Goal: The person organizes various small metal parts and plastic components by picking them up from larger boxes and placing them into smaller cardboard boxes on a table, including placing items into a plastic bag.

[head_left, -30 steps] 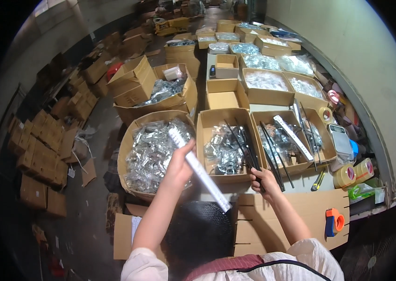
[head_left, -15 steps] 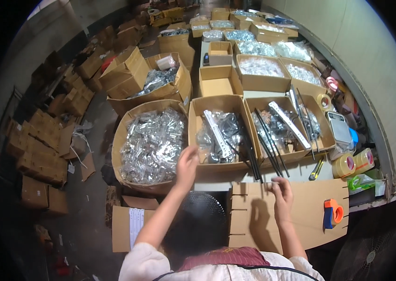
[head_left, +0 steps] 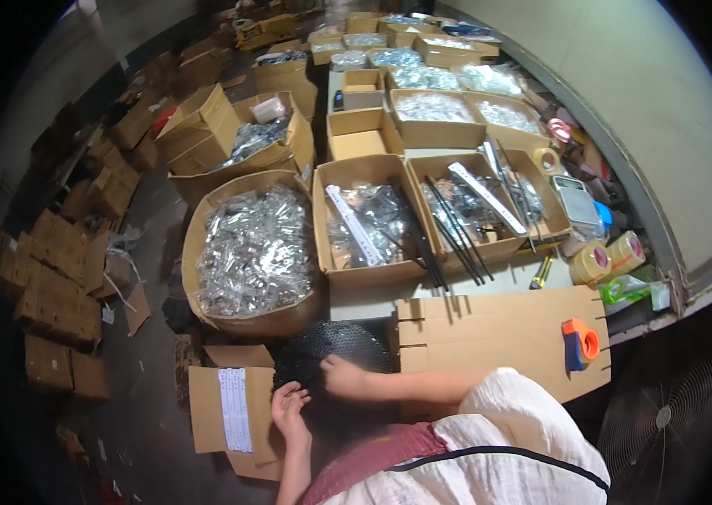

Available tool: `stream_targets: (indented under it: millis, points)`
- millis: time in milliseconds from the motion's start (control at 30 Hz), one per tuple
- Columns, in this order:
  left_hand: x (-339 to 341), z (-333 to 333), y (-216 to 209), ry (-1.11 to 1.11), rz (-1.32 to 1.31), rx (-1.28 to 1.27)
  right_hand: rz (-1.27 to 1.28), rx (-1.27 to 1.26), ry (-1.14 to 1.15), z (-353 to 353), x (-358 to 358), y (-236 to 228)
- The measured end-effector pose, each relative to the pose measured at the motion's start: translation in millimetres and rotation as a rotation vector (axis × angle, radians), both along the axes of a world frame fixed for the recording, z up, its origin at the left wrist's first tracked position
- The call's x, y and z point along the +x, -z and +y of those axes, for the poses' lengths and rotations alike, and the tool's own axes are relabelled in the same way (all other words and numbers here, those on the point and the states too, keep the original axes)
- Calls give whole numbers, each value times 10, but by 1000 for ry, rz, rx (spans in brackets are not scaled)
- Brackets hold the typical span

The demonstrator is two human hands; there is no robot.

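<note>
My right hand [head_left: 344, 376] reaches left across my body, its fingers curled in over a dark, rounded, dotted surface [head_left: 335, 338]; what they hold, if anything, is hidden. Close to it, my left hand [head_left: 290, 409] is held with fingers apart beside an open cardboard box [head_left: 206, 408] at lower left. White slotted strips [head_left: 235, 411] lie side by side in that box. To the right, a flat cardboard sheet [head_left: 490, 337] with slits in its edge bears an orange and blue tape dispenser [head_left: 580, 344].
Ahead stand a box of clear-bagged metal parts [head_left: 255, 252] and a box with a white perforated bar [head_left: 354, 225] and black rods. A yellow and black utility knife [head_left: 542, 273], tape rolls [head_left: 592, 263] and a scale [head_left: 575, 200] line the right. A fan [head_left: 663, 417] stands at lower right.
Both hands have come down from the box fronts to the lower middle. My right hand has left the cardboard sheet and swung left; my body and the view have shifted too.
</note>
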State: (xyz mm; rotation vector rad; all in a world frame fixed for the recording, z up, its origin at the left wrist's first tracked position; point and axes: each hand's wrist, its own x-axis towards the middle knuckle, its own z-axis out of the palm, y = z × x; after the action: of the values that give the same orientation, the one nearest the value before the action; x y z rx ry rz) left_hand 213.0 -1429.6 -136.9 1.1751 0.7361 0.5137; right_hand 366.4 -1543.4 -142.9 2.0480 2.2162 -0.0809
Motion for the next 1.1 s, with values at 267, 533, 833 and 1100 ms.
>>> stream_targets:
  millis: [267,533,833,1100]
  points:
    - [-479,-33,44,-107,47,-47,-735,-427,-11,418,-406,180]
    - [-778,-258,0,-253,-13,-99,-681,-432,72,417,-482,250]
    - [-951,-394,-66,-259,-13,-132,-389,-576,286,605,-347,387]
    - [-1063,-496,-59,-248,57,-185,-221,-530,335,674,-153,827]
